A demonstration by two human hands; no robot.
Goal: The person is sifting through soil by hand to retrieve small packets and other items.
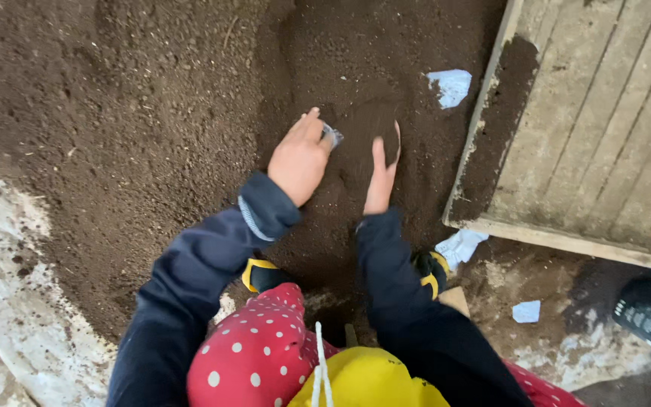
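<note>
4 scraps of pale packaging are showing. A small, crinkled, silvery-white wrapper piece [331, 135] is lying on the dark soil pile [137, 128], touching the fingertips of the left hand [300, 160]. A larger light-blue torn piece [450, 86] is lying on the soil near the edge of the wooden board [597, 128]. A crumpled white-blue piece [459, 246] is sitting just below the board's corner. A small pale-blue scrap [527, 311] is lying on the floor [16, 301] further down. No labels, signs or screens are showing.
</note>
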